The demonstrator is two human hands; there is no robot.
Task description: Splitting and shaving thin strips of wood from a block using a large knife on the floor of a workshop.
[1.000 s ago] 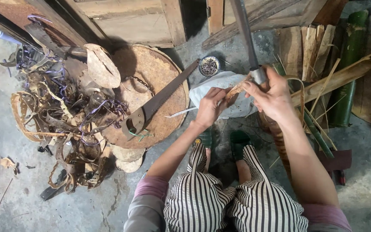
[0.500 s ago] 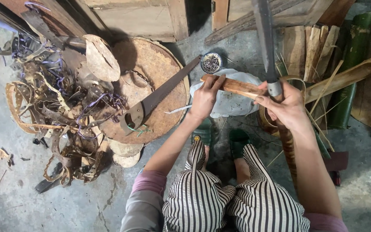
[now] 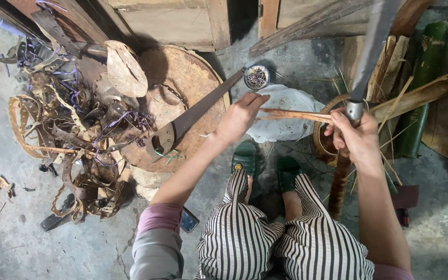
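Left hand (image 3: 240,118) grips one end of a thin bamboo strip (image 3: 294,115), held level above white cloth (image 3: 285,120) and green sandals (image 3: 245,158). Right hand (image 3: 356,137) clenched around knife handle (image 3: 354,110), long blade (image 3: 373,44) pointing up. Saw (image 3: 190,122) lies left on round board (image 3: 185,78).

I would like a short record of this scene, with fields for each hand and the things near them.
left hand: holds one end of a thin bamboo strip
right hand: grips the handle of a long knife, blade pointing away
under strip: white cloth on the floor
left of hands: handsaw on a round rusty plate
far left: heap of bark strips
feet: green sandals
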